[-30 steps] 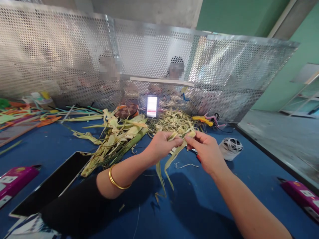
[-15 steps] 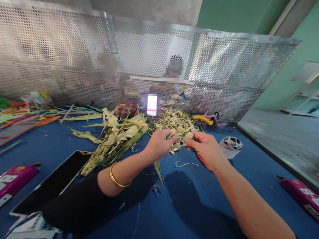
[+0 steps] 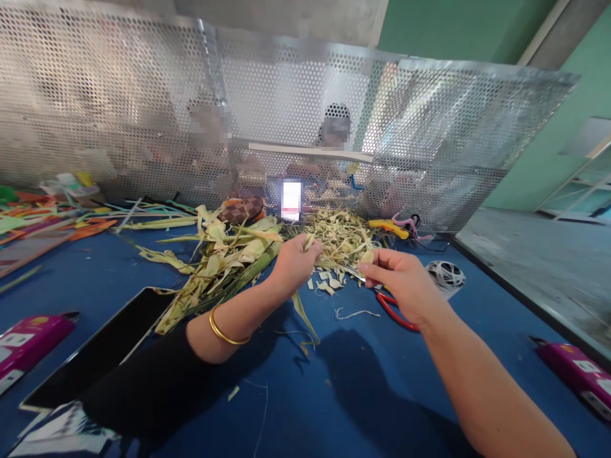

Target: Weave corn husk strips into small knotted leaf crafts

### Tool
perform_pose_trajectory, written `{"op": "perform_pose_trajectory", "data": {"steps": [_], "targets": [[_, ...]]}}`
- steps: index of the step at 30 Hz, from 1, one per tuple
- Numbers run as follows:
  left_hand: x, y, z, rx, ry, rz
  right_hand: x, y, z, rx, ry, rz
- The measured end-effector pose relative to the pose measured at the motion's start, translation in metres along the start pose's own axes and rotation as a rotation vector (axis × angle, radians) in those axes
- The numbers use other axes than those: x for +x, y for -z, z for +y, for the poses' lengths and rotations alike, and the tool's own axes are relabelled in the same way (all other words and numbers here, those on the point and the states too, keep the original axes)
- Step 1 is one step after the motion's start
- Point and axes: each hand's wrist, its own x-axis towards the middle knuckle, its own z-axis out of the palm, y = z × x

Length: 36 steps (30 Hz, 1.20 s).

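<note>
My left hand (image 3: 296, 262) is closed on a pale green strip of corn husk (image 3: 309, 242), whose long tail (image 3: 301, 313) seems to hang below the wrist. Apart from it, my right hand (image 3: 392, 277) pinches a small pale piece of husk (image 3: 366, 258) between thumb and fingers. Below and behind the hands lie small cut husk bits (image 3: 329, 282) and a heap of shredded husk (image 3: 341, 236). Red-handled scissors (image 3: 395, 313) rest on the table under my right hand, partly hidden by it. Long dried husks (image 3: 224, 267) are piled left of my left hand.
A white spool of thread (image 3: 446, 277) stands right of my right hand. A dark tablet-like panel (image 3: 102, 343) lies at left. Purple boxes (image 3: 35, 340) sit at both sides. A perforated metal screen (image 3: 286, 95) closes the back, with people behind it. A lit phone (image 3: 291, 198) leans there.
My hands have moved apart, the left one leftward and slightly up. A small husk piece is now separate in my right hand. More of the scissors and the cut bits shows.
</note>
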Motion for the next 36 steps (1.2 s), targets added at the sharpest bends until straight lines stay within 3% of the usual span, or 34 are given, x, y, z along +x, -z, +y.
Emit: {"op": "perform_pose_trajectory", "data": {"steps": [6, 12, 15, 18, 21, 25, 27, 32, 36], "targets": [[0.023, 0.014, -0.021, 0.285, -0.016, 0.123, 0.005, 0.013, -0.004, 0.239, 0.113, 0.249], [0.031, 0.026, -0.025, 0.544, -0.026, 0.179, 0.009, 0.036, -0.007, 0.4, 0.274, 0.48], [0.033, 0.029, -0.028, 0.598, -0.032, 0.215, 0.012, 0.053, -0.005, 0.474, 0.344, 0.572], [0.033, 0.029, -0.031, 0.549, -0.043, 0.17, 0.014, 0.059, -0.003, 0.495, 0.351, 0.615], [0.029, 0.028, -0.027, 0.407, -0.044, 0.078, 0.013, 0.05, -0.004, 0.475, 0.282, 0.563], [0.017, 0.025, -0.007, 0.247, -0.079, 0.074, 0.009, 0.028, -0.003, 0.415, 0.169, 0.406], [0.006, 0.02, 0.006, 0.138, -0.066, -0.039, 0.007, 0.018, -0.001, 0.379, 0.126, 0.342], [-0.026, -0.001, 0.024, -0.131, 0.072, -0.48, 0.003, -0.005, 0.01, 0.313, 0.036, 0.196], [-0.036, -0.01, 0.023, -0.213, 0.093, -0.491, 0.001, -0.016, 0.015, 0.256, 0.067, 0.206]]}}
